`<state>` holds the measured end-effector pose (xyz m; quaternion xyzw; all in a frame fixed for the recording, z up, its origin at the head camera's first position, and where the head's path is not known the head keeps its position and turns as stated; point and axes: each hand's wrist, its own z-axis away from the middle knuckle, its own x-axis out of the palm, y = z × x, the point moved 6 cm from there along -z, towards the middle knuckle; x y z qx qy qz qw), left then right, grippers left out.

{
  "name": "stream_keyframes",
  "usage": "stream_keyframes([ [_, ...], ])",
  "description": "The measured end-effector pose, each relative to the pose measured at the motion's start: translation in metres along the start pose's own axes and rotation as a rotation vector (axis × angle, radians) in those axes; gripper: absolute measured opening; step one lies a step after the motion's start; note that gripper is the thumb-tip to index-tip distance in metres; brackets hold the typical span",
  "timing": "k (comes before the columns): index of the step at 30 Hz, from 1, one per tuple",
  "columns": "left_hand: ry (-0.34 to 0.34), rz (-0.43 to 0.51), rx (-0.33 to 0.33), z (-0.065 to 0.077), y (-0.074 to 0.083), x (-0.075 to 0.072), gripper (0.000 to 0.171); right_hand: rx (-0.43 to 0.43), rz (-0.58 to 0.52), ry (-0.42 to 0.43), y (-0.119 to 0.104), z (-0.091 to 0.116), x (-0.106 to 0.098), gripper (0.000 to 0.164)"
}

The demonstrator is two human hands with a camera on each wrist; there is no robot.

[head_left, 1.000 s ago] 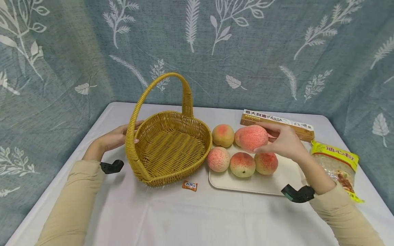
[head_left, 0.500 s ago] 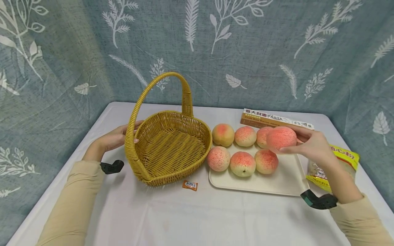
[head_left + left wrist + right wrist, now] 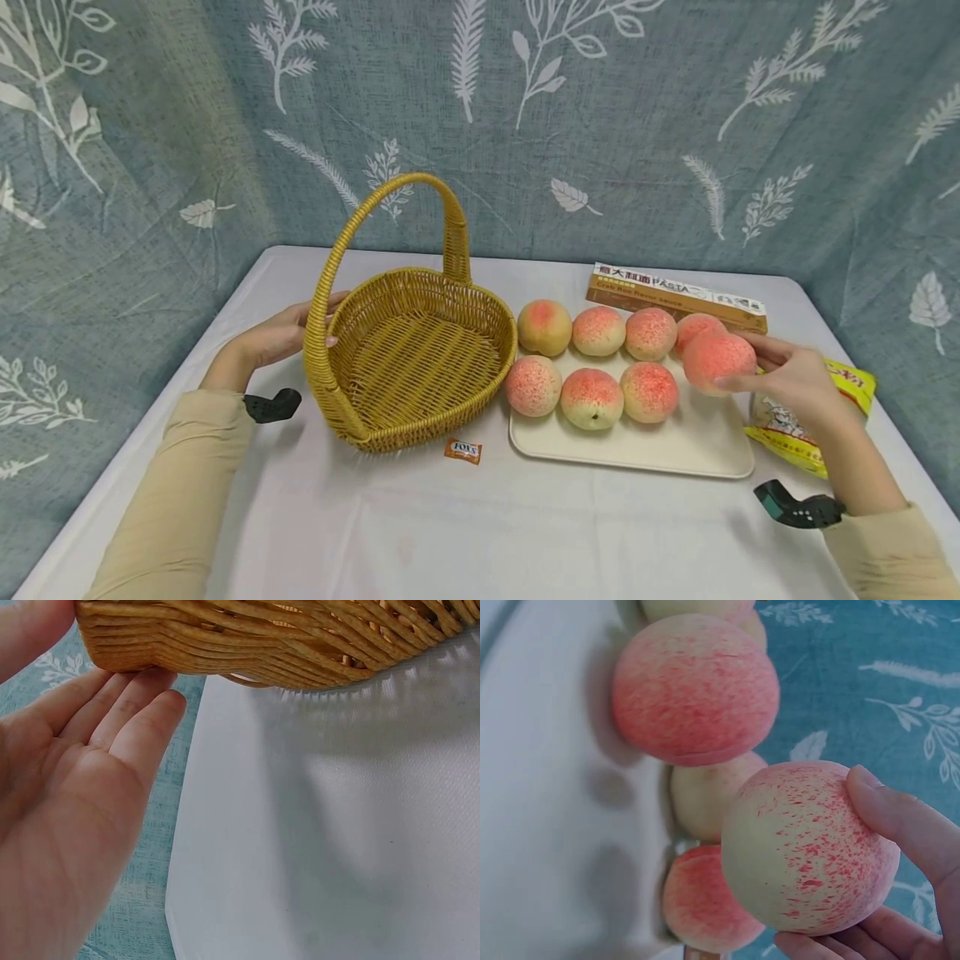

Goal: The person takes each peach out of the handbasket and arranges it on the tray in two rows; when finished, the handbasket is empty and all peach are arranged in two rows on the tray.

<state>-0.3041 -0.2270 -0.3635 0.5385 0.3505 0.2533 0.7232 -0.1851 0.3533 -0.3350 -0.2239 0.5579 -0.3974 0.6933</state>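
Note:
My right hand (image 3: 804, 385) holds a pink peach (image 3: 718, 363) above the right part of a cream tray (image 3: 630, 454). In the right wrist view, the thumb lies on the top of this peach (image 3: 802, 847), with fingers beneath it. Several more peaches stand in two rows, including a front one (image 3: 649, 392) and one just behind the held peach (image 3: 699, 327). My left hand (image 3: 276, 337) grips the left side of a woven basket (image 3: 491, 398) with a tall handle. From the left wrist, its fingertips show against the basket's underside (image 3: 247, 645).
Behind the tray lies a pasta box (image 3: 678, 302). A yellow bag of pasta (image 3: 851, 385) sits at the right, partly hidden by the right hand and forearm. A small orange FOX'S sweet (image 3: 462, 451) lies in front of the basket.
My right hand has carried its peach rightward over the tray, bringing the back-row peaches behind it into view. My left hand and the basket have stayed in place.

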Motion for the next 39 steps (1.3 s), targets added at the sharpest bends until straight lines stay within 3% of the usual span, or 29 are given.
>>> stream_keyframes([
  [6,0.005,0.006,-0.008,0.0,-0.001,-0.001,0.083,0.014,0.095,-0.038,0.015,0.003,0.008,0.095],
  [13,0.014,-0.006,-0.021,-0.001,-0.003,-0.001,0.083,-0.026,0.211,-0.034,0.025,0.005,0.015,0.091],
  [27,-0.006,-0.021,-0.009,-0.003,0.001,0.001,0.082,-0.103,0.319,-0.06,0.021,0.01,0.028,0.089],
  [34,0.007,-0.082,-0.006,-0.001,0.005,0.0,0.08,-0.102,0.292,-0.076,0.017,0.012,0.029,0.088],
  [39,0.025,-0.2,-0.018,0.002,0.011,-0.001,0.08,-0.117,0.211,-0.109,0.014,0.012,0.023,0.081],
])
